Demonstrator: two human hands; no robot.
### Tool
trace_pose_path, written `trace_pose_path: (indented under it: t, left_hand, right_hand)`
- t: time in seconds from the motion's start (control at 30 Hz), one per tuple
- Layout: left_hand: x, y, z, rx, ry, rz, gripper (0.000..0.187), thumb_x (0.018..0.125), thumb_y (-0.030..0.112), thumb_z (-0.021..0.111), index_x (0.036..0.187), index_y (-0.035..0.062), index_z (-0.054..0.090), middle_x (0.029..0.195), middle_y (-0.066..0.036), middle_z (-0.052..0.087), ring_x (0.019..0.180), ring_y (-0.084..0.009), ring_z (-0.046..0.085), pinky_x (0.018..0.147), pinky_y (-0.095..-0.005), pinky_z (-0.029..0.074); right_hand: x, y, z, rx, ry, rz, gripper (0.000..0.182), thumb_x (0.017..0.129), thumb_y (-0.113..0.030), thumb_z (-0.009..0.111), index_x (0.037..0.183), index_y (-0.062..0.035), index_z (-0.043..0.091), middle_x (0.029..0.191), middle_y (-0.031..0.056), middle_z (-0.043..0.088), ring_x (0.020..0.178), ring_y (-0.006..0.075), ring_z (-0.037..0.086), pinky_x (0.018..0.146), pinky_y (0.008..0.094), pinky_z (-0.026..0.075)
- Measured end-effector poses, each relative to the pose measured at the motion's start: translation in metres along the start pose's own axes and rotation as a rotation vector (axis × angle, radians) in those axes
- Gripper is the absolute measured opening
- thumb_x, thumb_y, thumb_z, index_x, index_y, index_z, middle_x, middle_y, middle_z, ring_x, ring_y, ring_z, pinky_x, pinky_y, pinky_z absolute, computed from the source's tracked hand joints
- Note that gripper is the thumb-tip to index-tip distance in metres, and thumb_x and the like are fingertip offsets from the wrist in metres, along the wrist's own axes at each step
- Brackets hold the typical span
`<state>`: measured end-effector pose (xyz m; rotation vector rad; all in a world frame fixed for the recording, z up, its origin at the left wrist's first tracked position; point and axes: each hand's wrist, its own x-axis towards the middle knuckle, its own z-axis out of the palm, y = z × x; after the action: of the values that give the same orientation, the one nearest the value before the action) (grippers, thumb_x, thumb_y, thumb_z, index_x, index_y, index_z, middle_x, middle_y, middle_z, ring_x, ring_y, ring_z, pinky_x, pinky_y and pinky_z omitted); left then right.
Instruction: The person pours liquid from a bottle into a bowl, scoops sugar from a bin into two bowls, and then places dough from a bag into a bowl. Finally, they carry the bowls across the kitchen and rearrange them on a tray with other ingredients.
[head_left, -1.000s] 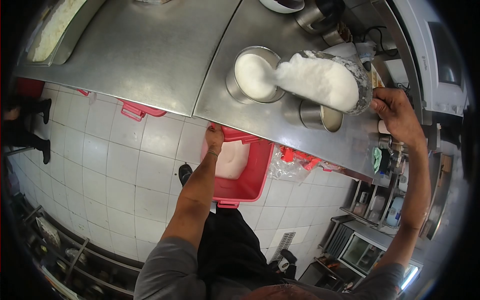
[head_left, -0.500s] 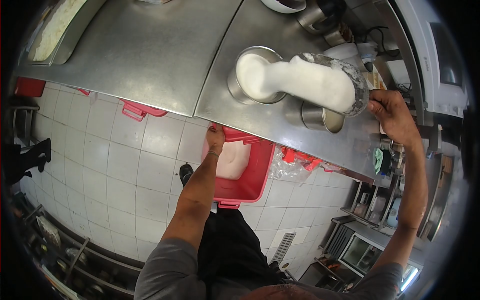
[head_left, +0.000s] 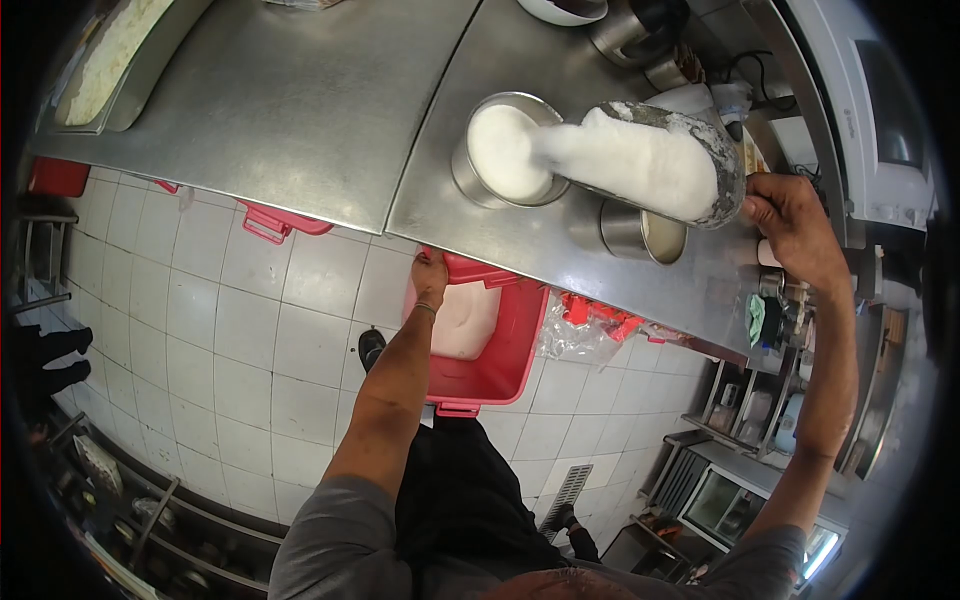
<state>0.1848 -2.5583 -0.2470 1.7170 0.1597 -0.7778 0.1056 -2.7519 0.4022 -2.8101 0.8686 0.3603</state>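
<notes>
The right hand (head_left: 795,228) grips the scoop (head_left: 728,170), tipping white powder (head_left: 655,165) into the metal pot (head_left: 465,172) on the counter (head_left: 300,110); the left hand (head_left: 430,277) clasps the far edge of the red bin (head_left: 512,345).

A white tray of pale shreds (head_left: 105,70) sits at the steel counter's (head_left: 290,110) far-left corner.

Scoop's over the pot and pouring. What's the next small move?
Probably ease the scoop level with the right hand: white powder is still streaming off its lip, and the pot already looks well filled, so more may spill.
</notes>
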Motion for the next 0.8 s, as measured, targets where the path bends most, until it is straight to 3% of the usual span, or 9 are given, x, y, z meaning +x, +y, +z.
trace_pose_path:
  t: [0.47,0.8]
  left_hand:
    - [-0.008,0.016,-0.003,0.036,0.028,0.043,0.063,0.093,0.054,0.062,0.081,-0.0075,0.063,0.080,-0.030,0.066,0.079,-0.0434,0.065,0.072,-0.0455,0.049]
    - [-0.005,0.008,0.000,-0.006,0.012,0.053,0.060,0.094,0.051,0.063,0.082,-0.0084,0.062,0.078,-0.029,0.066,0.075,-0.0408,0.064,0.070,-0.0441,0.049]
  right_hand:
    - [-0.002,-0.003,-0.006,-0.048,0.013,-0.005,0.020,0.090,-0.009,0.067,0.094,0.0105,0.066,0.068,0.0201,0.059,0.061,0.0216,0.050,0.062,0.0380,0.043]
    - [-0.001,-0.005,-0.009,-0.048,0.007,0.009,0.021,0.091,-0.012,0.067,0.095,0.0076,0.068,0.066,0.0144,0.056,0.061,0.0193,0.046,0.060,0.0366,0.040]
